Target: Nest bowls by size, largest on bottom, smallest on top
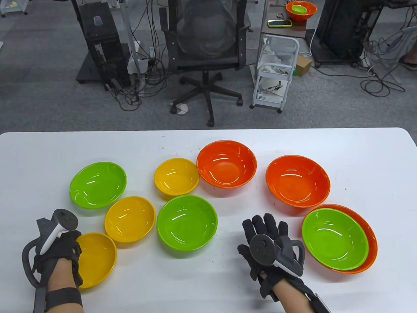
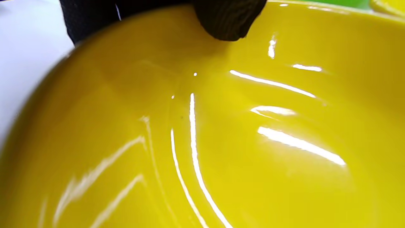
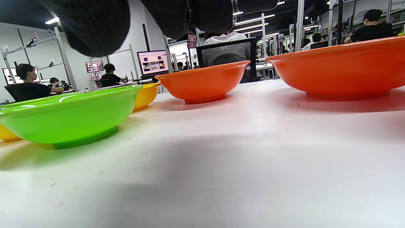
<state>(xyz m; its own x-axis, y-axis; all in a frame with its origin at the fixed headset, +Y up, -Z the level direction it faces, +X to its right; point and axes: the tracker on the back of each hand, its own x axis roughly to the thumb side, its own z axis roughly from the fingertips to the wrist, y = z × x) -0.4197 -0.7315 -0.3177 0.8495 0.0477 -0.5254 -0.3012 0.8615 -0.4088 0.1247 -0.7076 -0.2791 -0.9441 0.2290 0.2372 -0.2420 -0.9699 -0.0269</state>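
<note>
I work with the left hand [image 1: 62, 251] at the near-left of the table [image 1: 358, 156], where it grips the rim of the nearest yellow bowl [image 1: 97, 257]. In the left wrist view a gloved fingertip [image 2: 227, 22] lies over the rim onto the inner wall, with the rest of the glove outside the wall, so I judge this a pinch across the rim.

Handling, as I judge it:
- The bowl looks like thin, stiff plastic or melamine: light, rigid, unlikely to break.
- The glaze is glossy, with sharp highlights, so I expect it to be slippery. A pinch across the rim is the sound hold; the curved underside offers little purchase.

The bowl sits just to the right of the gripping hand, its basin extending away from the fingers, so its weight will hang off one edge and it may tilt when raised.

The right hand [image 1: 270, 251] holds nothing: it rests flat, fingers spread, on bare table between the centre green bowl [image 1: 187, 223] and the started stack, a green bowl [image 1: 335, 239] nested in an orange bowl [image 1: 371, 238], at the near-right. That stack lies well apart from the gripped yellow bowl.
</note>
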